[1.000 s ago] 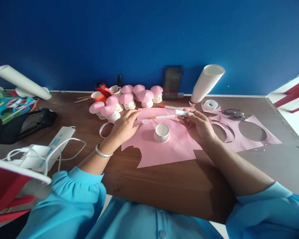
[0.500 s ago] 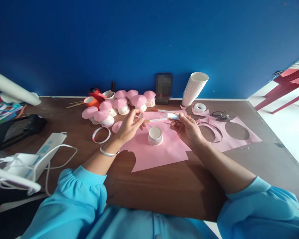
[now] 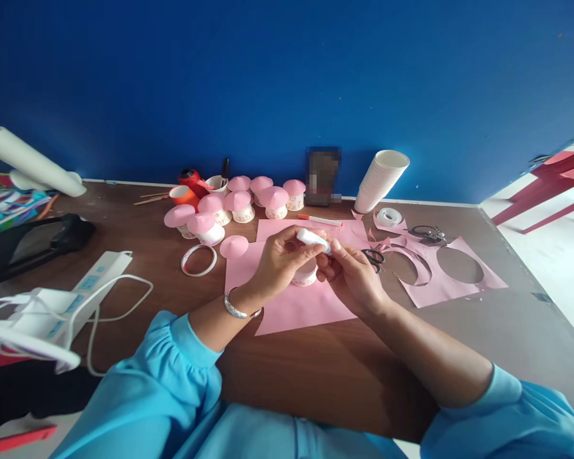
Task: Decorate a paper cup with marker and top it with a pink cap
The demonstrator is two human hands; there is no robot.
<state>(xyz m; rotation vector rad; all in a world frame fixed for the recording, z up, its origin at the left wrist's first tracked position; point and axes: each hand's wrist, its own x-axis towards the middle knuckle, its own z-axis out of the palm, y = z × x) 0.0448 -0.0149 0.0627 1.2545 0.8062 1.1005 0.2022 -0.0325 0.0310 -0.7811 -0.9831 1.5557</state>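
Note:
My left hand and my right hand are brought together over the desk, both closed on a small white tube with faint bluish print, apparently a glue stick. Its white end points up and left between my left thumb and fingers; my right fingertips grip the other end. Partly hidden below my hands, a small white paper cup with a patterned band stands on pink paper. Beside my left hand lies a loose pink paper cone. Black scissor handles show behind my right hand.
Several cups with pink cone tops stand at the back left, near a tape ring. An orange-and-white marker, stacked paper cups, white tape roll and cut pink scraps lie beyond. A power strip sits left.
My hands have come together, and my left hand has moved right onto the white tube's end. The cup is now partly covered. The whole view has shifted slightly.

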